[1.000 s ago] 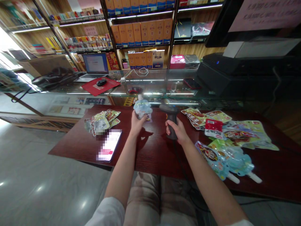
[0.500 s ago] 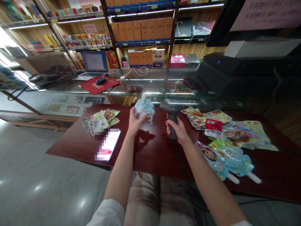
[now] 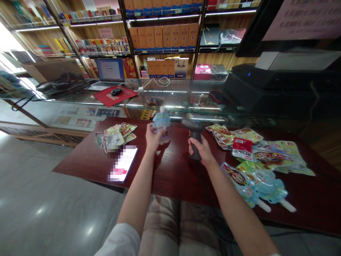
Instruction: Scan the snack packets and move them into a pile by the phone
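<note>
My left hand [image 3: 154, 137] grips a light-blue spouted pouch [image 3: 161, 121] by its lower part, its white spout pointing up, above the dark red table [image 3: 170, 174]. In my right hand [image 3: 201, 147] is a black handheld barcode scanner [image 3: 195, 133], held upright by its handle, its head level with the pouch and a short gap to the right of it. A cable runs down from the scanner's handle. Two more blue spouted pouches [image 3: 269, 185] lie at the right, near my right forearm. A phone [image 3: 125, 163] with a lit screen lies left of my left forearm.
Several snack packets [image 3: 114, 137] are piled at the table's left. More packets [image 3: 279, 154], one a red packet [image 3: 242, 147], spread over its right side. Behind stands a glass counter [image 3: 181, 94] with a laptop [image 3: 109, 71], a mouse [image 3: 116, 92] and a black printer [image 3: 277, 89].
The pouch in my left hand has turned and tilted, and its printed lower part shows less. My right hand with the scanner stays nearly in place. The view has shifted slightly.
</note>
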Motion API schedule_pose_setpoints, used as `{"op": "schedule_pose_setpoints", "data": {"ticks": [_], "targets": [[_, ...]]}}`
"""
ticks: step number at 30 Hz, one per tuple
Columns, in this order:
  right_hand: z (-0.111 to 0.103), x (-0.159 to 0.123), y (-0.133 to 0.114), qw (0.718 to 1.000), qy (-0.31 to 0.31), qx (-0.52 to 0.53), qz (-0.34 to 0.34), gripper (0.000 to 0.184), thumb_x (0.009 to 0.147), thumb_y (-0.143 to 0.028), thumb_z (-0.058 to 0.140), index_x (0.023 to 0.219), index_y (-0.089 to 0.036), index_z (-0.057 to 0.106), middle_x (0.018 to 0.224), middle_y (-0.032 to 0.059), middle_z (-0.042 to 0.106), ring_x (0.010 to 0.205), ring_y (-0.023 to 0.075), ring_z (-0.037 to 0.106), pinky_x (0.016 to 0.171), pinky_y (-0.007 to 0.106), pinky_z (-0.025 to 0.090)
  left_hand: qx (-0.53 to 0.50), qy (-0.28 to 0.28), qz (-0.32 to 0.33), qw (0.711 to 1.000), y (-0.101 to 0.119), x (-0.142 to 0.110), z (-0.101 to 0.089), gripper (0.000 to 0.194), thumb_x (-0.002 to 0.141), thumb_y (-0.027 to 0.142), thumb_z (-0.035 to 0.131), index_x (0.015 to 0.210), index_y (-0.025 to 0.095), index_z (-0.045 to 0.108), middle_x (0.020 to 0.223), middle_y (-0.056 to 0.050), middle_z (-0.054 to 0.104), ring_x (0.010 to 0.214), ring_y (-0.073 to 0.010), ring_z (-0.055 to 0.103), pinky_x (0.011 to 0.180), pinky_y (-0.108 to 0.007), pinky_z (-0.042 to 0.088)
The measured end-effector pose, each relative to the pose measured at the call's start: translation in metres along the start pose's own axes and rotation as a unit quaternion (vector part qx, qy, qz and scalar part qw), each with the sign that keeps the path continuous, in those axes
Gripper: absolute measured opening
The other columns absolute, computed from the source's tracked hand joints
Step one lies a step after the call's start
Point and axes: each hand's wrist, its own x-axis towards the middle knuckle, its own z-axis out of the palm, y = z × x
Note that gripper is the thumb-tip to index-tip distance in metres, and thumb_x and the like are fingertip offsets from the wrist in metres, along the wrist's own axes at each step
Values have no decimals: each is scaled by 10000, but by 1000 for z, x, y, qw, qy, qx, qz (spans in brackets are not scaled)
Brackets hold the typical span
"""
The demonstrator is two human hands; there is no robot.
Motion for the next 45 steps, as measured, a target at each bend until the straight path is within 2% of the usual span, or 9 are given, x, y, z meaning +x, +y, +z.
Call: {"op": "schedule_pose_setpoints", "data": {"ticks": [5,9,14,17,22,29,38,45], "targets": [[6,-2,6,999,-22,-23,8,311,746,-398,650,856,-218,421,654,-72,525,367,51,436,374,210,350,0,32,2,999,-8,4,2,442,657,279,744,1009,229,481,945,-19,639,888,-170,648,849,-323,488],[9,-3,13,998,-27,-60,2,323,742,-407,654,847,-217,415,596,-86,506,352,58,431,366,207,340,-82,32,11,996,-17,7,6,487,676,304,727,1065,223,445,1048,-47,619,960,-166,636,880,-324,483],[12,-1,19,995,-32,-89,4,320,749,-405,648,848,-213,412,570,-94,494,338,56,425,358,195,313,-149,18,-11,989,-20,10,9,567,633,301,767,1101,201,462,1102,-75,625,1016,-177,626,917,-335,476],[11,3,18,995,-34,-99,-3,316,754,-399,648,850,-210,414,553,-99,488,336,57,421,360,193,310,-156,-4,-12,988,-18,10,11,583,612,282,783,1107,197,487,1114,-76,633,1041,-181,620,939,-342,467],[9,8,13,994,-41,-97,-2,313,753,-409,644,873,-204,440,541,-96,495,333,62,417,368,200,318,-140,-33,-41,989,-17,7,12,617,618,264,766,1162,205,481,1053,-73,664,969,-196,650,884,-369,498],[10,2,16,995,-35,-90,16,380,752,-414,645,1005,-155,530,524,-92,469,347,67,419,388,212,318,-106,-11,-23,994,-19,7,14,378,662,284,709,1001,166,590,982,-58,670,932,-178,635,884,-329,475],[19,-4,18,993,-49,-108,23,377,751,-419,625,996,-152,526,473,-100,458,332,73,407,383,211,306,-123,-4,-16,992,-27,7,16,453,672,366,707,1061,197,548,1010,-43,638,928,-157,621,836,-293,488],[21,-4,21,990,-48,-129,24,380,756,-425,613,1001,-146,532,390,-108,443,308,83,397,382,206,310,-148,-10,-37,988,-22,5,18,469,630,289,737,1053,215,548,1042,-36,626,941,-141,619,861,-295,496]]}}
